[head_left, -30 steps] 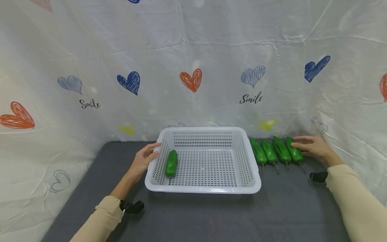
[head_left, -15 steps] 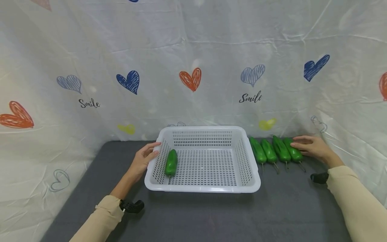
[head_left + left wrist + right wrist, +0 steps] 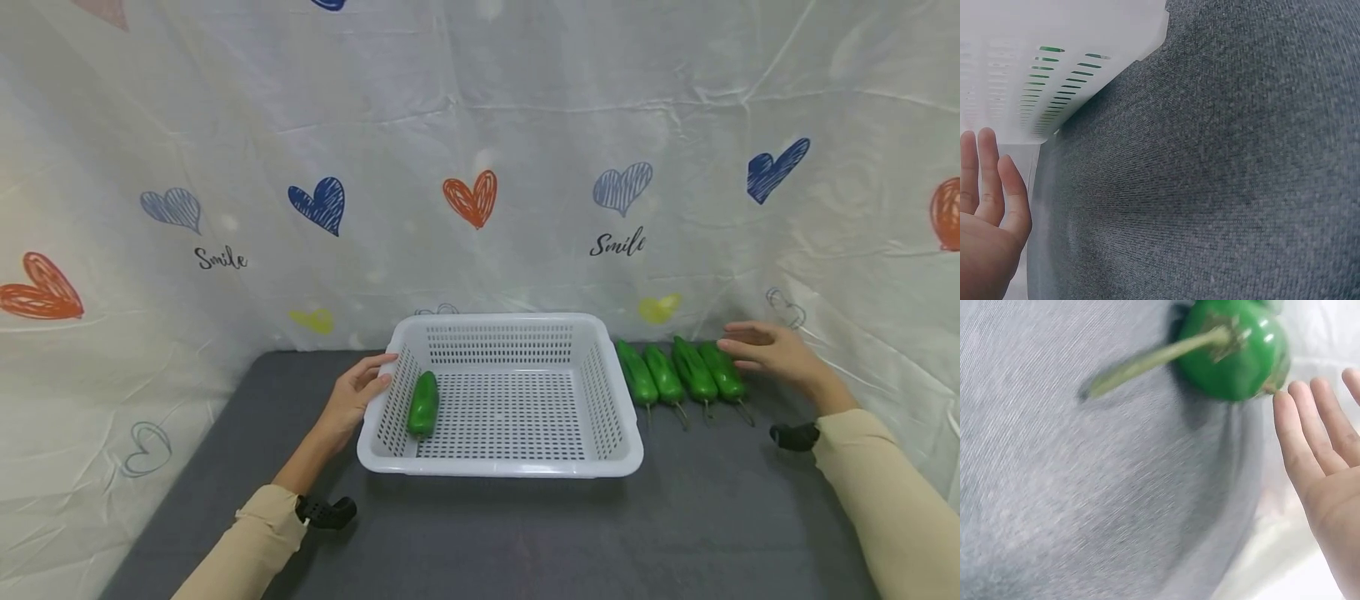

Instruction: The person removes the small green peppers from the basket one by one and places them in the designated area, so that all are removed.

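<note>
My left hand touches the left rim of a white perforated plastic basket, its fingers mostly straight in the left wrist view. Inside the basket, near its left wall, lies one green pepper. Several more green peppers lie side by side on the table to the right of the basket, stems toward the near side. Just above and right of the rightmost green pepper hovers my right hand, fingers extended and holding nothing. In the right wrist view that pepper's stem shows up close.
Dark grey cloth covers the table. Behind it and at the sides hangs a white sheet printed with hearts and "Smile". A dark band with a small device sits at each wrist.
My right hand has come slightly up and away from the rightmost pepper it was touching. My left hand stays at the basket's rim, and the peppers keep their places.
</note>
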`<control>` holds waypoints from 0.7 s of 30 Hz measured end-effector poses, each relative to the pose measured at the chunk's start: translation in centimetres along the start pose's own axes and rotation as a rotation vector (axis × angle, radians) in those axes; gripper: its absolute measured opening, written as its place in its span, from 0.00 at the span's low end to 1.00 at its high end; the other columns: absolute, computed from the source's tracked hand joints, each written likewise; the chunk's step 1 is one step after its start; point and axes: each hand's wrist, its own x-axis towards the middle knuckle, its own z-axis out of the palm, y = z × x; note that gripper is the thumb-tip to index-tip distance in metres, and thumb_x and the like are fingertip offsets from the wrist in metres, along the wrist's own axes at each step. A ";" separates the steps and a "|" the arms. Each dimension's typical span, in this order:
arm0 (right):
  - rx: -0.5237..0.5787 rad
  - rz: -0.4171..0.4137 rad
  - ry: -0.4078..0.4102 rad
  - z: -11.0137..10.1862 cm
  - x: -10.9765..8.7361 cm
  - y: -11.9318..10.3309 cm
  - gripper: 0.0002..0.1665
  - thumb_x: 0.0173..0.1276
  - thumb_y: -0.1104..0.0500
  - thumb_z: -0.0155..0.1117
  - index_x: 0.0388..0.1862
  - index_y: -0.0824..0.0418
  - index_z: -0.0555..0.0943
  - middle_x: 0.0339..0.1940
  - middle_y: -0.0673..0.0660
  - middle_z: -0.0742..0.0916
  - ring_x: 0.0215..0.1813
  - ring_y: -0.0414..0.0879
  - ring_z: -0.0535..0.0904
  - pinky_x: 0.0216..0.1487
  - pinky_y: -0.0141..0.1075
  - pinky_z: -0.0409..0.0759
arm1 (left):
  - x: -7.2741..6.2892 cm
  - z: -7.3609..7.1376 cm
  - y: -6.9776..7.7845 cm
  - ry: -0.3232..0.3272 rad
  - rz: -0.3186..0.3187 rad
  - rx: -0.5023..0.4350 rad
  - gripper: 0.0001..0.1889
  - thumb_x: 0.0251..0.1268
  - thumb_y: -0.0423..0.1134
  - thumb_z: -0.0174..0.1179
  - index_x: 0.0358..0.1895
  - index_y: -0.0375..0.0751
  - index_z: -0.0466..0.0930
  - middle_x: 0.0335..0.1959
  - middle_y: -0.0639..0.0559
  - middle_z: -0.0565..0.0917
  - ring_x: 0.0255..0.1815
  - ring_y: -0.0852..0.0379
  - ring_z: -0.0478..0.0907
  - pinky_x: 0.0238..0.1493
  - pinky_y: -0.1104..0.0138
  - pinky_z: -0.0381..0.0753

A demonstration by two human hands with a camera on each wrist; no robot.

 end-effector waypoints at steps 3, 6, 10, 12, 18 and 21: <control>-0.017 -0.025 0.017 0.0 0.1 -0.6 0.41 0.78 0.50 0.63 0.75 0.76 0.62 0.69 0.77 0.71 0.47 0.24 0.77 0.52 0.42 0.82 | 0.0 0.1 0.1 0.000 -0.011 0.003 0.24 0.80 0.40 0.56 0.74 0.38 0.68 0.64 0.32 0.74 0.49 0.53 0.81 0.40 0.62 0.84; -0.033 -0.049 0.031 0.0 0.3 -1.0 0.40 0.78 0.50 0.63 0.74 0.75 0.63 0.69 0.76 0.71 0.47 0.23 0.77 0.50 0.38 0.82 | -0.1 0.2 0.2 -0.001 -0.022 0.003 0.24 0.80 0.40 0.56 0.74 0.38 0.68 0.64 0.31 0.73 0.49 0.53 0.81 0.41 0.63 0.84; -0.009 -0.063 0.035 0.0 0.6 -1.8 0.40 0.78 0.51 0.62 0.75 0.75 0.62 0.70 0.76 0.70 0.47 0.23 0.76 0.51 0.37 0.82 | -0.1 0.3 0.3 -0.002 -0.031 -0.003 0.24 0.80 0.39 0.56 0.74 0.38 0.68 0.64 0.31 0.73 0.49 0.54 0.81 0.41 0.63 0.84; 0.014 -0.058 0.040 0.1 0.7 -2.3 0.40 0.78 0.50 0.62 0.76 0.74 0.61 0.71 0.75 0.69 0.48 0.23 0.76 0.52 0.38 0.81 | -0.1 0.3 0.3 -0.003 -0.028 -0.005 0.24 0.80 0.39 0.56 0.74 0.38 0.68 0.64 0.31 0.73 0.48 0.54 0.81 0.41 0.63 0.84; 0.077 -0.081 0.063 0.8 1.2 -4.5 0.39 0.78 0.51 0.62 0.76 0.70 0.62 0.71 0.70 0.71 0.51 0.25 0.76 0.54 0.39 0.81 | -0.1 0.3 0.4 -0.003 -0.022 -0.009 0.24 0.80 0.39 0.56 0.74 0.38 0.68 0.64 0.31 0.73 0.48 0.53 0.81 0.40 0.62 0.84; 0.120 -0.108 0.073 1.5 1.7 -5.7 0.37 0.78 0.54 0.63 0.76 0.71 0.63 0.70 0.71 0.72 0.51 0.27 0.78 0.52 0.37 0.81 | -0.1 0.2 0.3 0.000 -0.019 -0.007 0.24 0.80 0.39 0.56 0.74 0.38 0.68 0.64 0.31 0.73 0.48 0.53 0.81 0.41 0.62 0.84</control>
